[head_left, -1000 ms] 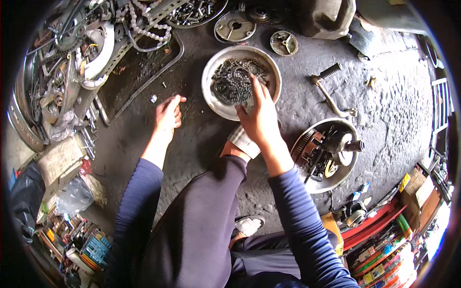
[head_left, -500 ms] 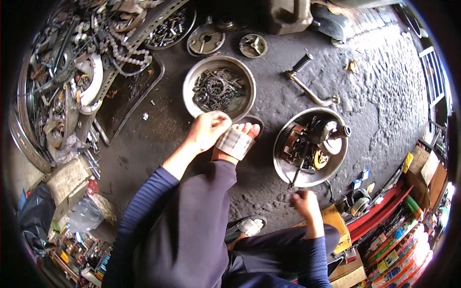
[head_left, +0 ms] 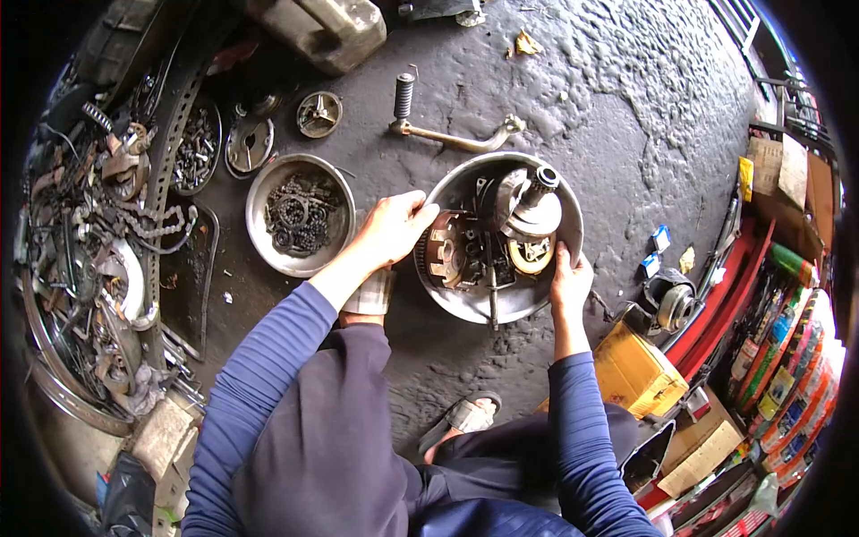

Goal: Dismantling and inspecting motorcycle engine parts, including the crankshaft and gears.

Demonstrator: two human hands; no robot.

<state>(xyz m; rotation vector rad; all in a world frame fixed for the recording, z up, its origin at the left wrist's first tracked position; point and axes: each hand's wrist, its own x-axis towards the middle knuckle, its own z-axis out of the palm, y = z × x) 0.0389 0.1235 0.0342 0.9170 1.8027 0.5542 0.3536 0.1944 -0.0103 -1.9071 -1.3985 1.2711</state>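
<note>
A wide metal basin (head_left: 574,201) full of engine parts sits before me. In it are a round metal part with a protruding hollow shaft (head_left: 534,206), a toothed clutch basket (head_left: 441,253), a yellowish ring (head_left: 531,258) and a dark rod (head_left: 492,291) that crosses the near rim. My right hand (head_left: 570,279) grips the right rim, thumb on the inner side. At the left rim, my left hand (head_left: 394,231) closes with thumb and fingertips at the edge; its other fingers are partly hidden.
Left of the basin stands a bowl of chains (head_left: 257,201). A kick-start lever (head_left: 456,137) lies beyond it. Scrap parts and chains (head_left: 125,206) heap at the far left; a yellow box (head_left: 640,369) stands near my right forearm. My sandalled foot (head_left: 472,414) rests on the floor.
My left hand has moved from beside the chain bowl to the basin's left rim. My right hand has come up to its right rim. The view has turned, shifting the scene leftward.
</note>
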